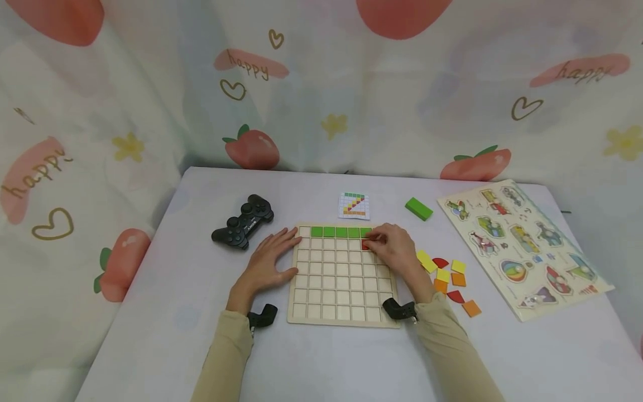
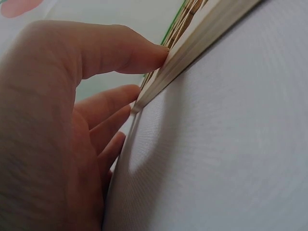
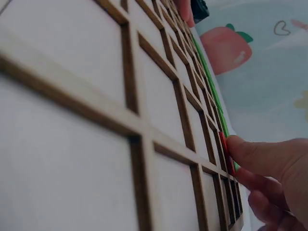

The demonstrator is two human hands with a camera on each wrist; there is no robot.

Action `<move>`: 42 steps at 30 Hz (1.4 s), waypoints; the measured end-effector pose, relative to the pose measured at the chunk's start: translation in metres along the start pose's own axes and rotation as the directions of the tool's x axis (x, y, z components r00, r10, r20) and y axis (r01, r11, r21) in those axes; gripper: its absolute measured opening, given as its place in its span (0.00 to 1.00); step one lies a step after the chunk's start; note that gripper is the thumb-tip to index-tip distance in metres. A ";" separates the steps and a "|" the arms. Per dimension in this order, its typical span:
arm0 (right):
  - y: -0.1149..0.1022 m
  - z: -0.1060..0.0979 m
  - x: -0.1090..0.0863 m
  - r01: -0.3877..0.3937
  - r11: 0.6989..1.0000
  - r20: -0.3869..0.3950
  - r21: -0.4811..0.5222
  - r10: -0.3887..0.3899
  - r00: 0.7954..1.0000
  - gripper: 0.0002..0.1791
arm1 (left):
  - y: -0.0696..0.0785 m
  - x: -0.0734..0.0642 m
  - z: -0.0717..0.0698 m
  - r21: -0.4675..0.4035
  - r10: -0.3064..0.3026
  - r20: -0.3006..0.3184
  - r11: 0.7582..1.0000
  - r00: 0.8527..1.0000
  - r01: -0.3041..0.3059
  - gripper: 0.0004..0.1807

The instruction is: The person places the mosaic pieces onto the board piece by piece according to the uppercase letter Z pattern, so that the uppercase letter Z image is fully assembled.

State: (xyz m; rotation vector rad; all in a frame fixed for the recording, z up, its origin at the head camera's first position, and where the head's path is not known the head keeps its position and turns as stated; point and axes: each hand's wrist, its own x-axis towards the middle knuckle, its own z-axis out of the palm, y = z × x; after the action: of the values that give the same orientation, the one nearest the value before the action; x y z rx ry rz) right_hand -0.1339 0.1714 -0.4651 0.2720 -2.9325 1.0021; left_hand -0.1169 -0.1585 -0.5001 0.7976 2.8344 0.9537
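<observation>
A wooden grid board (image 1: 343, 324) lies on the table with a row of green square tiles (image 1: 341, 232) along its far side; the far-left cell holds none. My left hand (image 1: 266, 261) rests at the board's left edge, fingers spread, and the left wrist view shows its thumb (image 2: 144, 58) touching the rim. Near the far right corner my right hand (image 1: 394, 248) pinches a small red piece (image 1: 365, 245) at a second-row cell. In the right wrist view the thumb and a finger meet the red piece (image 3: 226, 151); its full outline is partly covered.
Behind the board lies a pattern card (image 1: 354, 206), with a green block (image 1: 419, 209) to its right. Loose yellow, orange and red pieces (image 1: 456, 296) lie beside my right forearm. A picture puzzle board (image 1: 522, 245) is at far right, a black game controller (image 1: 243, 222) at left.
</observation>
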 end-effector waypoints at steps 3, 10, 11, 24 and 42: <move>-0.003 0.000 -0.004 -0.073 0.997 -0.037 -0.028 0.072 0.997 0.12 | 0.000 0.000 0.000 0.005 -0.006 0.008 1.000 1.000 0.006 0.41; 0.001 -0.007 -0.013 -0.088 0.991 -0.035 0.102 0.092 0.995 0.08 | 0.001 0.000 0.000 0.013 -0.004 0.002 1.000 1.000 0.004 0.41; 0.005 -0.013 -0.015 -0.097 0.990 -0.032 0.100 0.101 0.994 0.08 | 0.002 0.000 -0.001 0.010 -0.009 0.004 1.000 1.000 0.009 0.41; 0.077 -0.105 -0.066 -0.284 0.950 0.217 -0.126 0.306 0.927 0.20 | -0.001 0.000 0.001 0.018 -0.002 0.000 1.000 1.000 0.002 0.41; 0.017 -0.056 -0.048 -0.126 0.977 0.023 0.171 0.124 0.992 0.15 | -0.002 0.000 0.002 -0.005 -0.006 0.009 1.000 1.000 0.006 0.42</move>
State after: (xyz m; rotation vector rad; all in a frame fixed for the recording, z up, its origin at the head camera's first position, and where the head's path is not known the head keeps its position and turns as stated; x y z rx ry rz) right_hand -0.0915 0.2263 -0.4353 0.0983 -2.9086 1.2783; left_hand -0.1176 -0.1588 -0.5026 0.7906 2.8240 0.9528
